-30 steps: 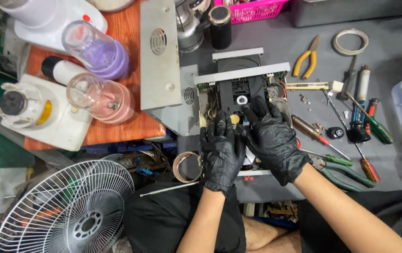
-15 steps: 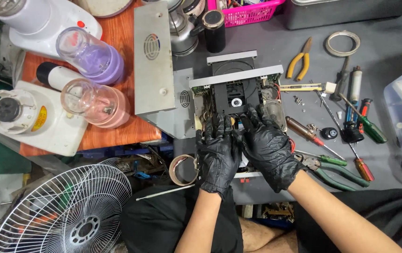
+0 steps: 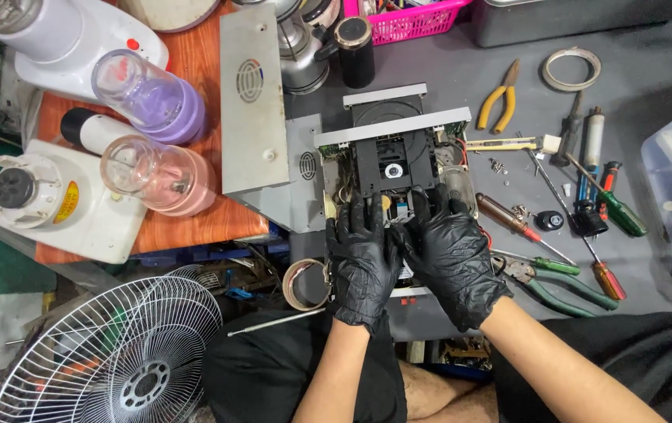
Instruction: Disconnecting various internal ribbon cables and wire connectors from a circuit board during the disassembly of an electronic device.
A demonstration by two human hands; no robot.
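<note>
on the grey worktop [image 3: 446, 70], near its front edge, an opened disc player [image 3: 395, 157] is laid flat with its black tray mechanism and wiring exposed. both hands are covered by black gloves and are pressed side by side onto the near half of the player. the left hand [image 3: 361, 262] is laid palm down with its fingers spread over the left part of the exposed inside; nothing is seen to be clasped by it, so its grip is loose and flat. the right hand [image 3: 452, 254] is set just beside it, touching it, with its fingertips [image 3: 430, 205] pushed against the near edge of the black mechanism; whether anything is pinched beneath them cannot be told.

a grey metal cover [image 3: 253, 102] is rested just left of the player, partly over an orange board [image 3: 195, 211]. on that board, two clear blender jars [image 3: 152, 133] are lain on their sides next to white blender bases [image 3: 54, 204]. right of the player, yellow-handled pliers [image 3: 499, 100], several screwdrivers [image 3: 587, 204] and green-handled pliers [image 3: 555, 286] are spread about, well apart from the hands. a roll of tape [image 3: 569, 69] is placed further back, and a pink basket [image 3: 410, 17] is stood at the far edge. a white fan guard [image 3: 113, 352] is seen below the worktop at the lower left.
</note>
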